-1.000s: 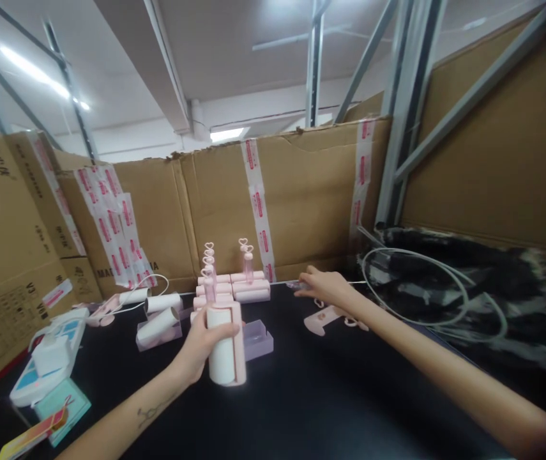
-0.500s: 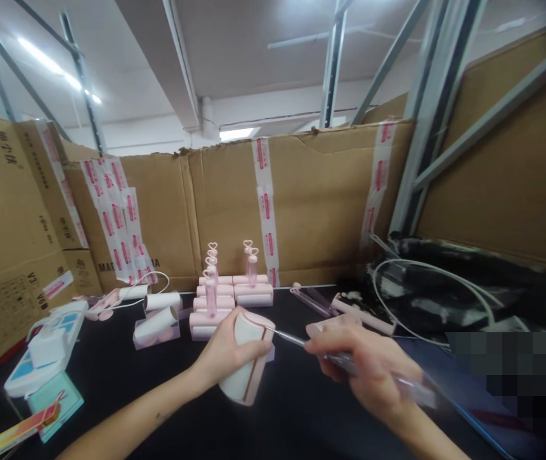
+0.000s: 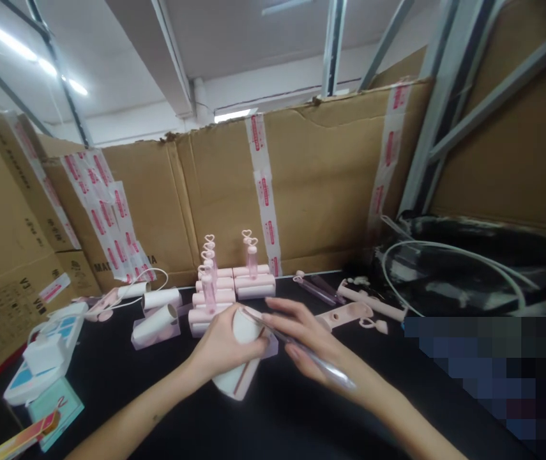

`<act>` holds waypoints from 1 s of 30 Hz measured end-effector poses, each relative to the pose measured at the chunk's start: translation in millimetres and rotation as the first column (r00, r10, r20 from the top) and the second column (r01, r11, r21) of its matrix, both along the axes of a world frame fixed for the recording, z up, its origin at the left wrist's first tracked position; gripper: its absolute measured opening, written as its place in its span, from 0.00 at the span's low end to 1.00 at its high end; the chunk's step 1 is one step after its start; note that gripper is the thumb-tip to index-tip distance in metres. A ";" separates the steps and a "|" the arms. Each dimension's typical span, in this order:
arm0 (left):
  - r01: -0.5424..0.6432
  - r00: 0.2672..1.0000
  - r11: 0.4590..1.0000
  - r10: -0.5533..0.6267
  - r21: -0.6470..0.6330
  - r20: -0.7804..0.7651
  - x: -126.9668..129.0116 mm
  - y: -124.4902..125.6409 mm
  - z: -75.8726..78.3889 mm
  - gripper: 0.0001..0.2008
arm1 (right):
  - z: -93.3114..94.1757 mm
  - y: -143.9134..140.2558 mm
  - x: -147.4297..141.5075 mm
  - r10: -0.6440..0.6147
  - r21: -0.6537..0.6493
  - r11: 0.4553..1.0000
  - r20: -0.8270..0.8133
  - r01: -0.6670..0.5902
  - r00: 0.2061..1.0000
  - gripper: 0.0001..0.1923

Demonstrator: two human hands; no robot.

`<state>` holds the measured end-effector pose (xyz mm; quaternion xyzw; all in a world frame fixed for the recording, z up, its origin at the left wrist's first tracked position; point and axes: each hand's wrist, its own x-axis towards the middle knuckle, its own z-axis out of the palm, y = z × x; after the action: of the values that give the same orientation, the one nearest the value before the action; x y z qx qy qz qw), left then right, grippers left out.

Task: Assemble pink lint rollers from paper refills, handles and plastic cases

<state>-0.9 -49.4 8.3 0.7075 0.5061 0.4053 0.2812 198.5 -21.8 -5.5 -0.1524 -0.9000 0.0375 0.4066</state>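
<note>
Bare black table (image 3: pixel 301 415) lies open at 6 o'clock. Stacked pink rollers (image 3: pixel 234 287) block 12 o'clock; loose rolls (image 3: pixel 158 313) obstruct 10 o'clock; pink handles (image 3: pixel 349 313) crowd 2 o'clock.

Both forearms reach in from 6 o'clock and meet mid-frame. The left hand (image 3: pixel 222 348) is curled in a grasp; the right hand (image 3: pixel 308 348), at its 3 o'clock, has fingers extended, pinching.

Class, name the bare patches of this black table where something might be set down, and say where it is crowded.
Bare: the near table below both hands, and the strip between the teal box and the held roller. Crowded: the back edge around the stacked pink rollers and loose paper rolls.
</note>
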 end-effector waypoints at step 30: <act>0.048 0.968 0.996 -0.027 0.076 -0.248 27.8 47.5 36.3 0.18 | -7.7 25.8 22.9 -0.074 0.038 0.996 -0.189 0.082 0.979 0.21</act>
<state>26.8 -1.8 44.6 0.7727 0.5068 0.3289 0.1947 221.4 4.0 -13.2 -0.1741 -0.8516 0.0153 0.4942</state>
